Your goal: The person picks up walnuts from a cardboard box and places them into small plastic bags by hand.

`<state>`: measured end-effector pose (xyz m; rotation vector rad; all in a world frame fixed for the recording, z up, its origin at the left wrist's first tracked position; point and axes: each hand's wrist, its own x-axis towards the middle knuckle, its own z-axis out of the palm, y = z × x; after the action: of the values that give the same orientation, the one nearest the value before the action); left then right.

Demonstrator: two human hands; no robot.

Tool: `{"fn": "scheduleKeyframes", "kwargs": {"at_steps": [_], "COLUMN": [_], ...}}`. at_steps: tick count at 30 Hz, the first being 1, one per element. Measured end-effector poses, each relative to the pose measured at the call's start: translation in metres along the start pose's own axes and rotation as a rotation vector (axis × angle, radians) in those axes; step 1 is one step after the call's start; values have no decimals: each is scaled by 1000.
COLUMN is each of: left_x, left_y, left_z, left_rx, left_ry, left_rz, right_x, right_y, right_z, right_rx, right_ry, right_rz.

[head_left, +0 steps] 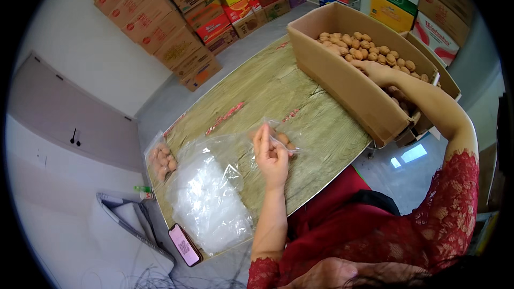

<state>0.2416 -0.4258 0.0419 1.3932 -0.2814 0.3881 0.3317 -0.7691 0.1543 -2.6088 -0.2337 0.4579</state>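
Observation:
My left hand (272, 155) is closed on a small clear plastic bag (296, 150) near the middle of the table, fingers and thumb pinching its film. Several walnuts (282, 138) show inside this bag. My right hand (378, 72) reaches over the wall of a large cardboard box (342, 77) at the right and rests among the loose walnuts (369, 48) there. Its fingertips are hidden, so I cannot see whether they hold any. Another clear bag filled with walnuts (162, 159) lies at the table's left edge.
A stack of clear plastic bags (209, 203) covers the near left of the wood-patterned table (257, 85). At the table's near left corner lies a phone (185, 245). Stacked cartons (155, 27) line the far wall. A grey padded seat or bin (128, 225) stands beyond the left edge.

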Motion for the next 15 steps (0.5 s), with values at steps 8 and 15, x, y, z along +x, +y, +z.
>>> {"fn": "scheduleKeyframes", "kwargs": {"at_steps": [8,15], "left_x": [0,-1], "left_y": [-20,-15], "left_z": [-6,-7], "left_rx": [36,54], "left_ry": [13,8], "left_rz": [32,38], "right_x": [21,13], "right_y": [26,5], "right_z": [8,13], "right_rx": [106,437], "right_ry": [38,78], "right_rz": [-304,36]}}
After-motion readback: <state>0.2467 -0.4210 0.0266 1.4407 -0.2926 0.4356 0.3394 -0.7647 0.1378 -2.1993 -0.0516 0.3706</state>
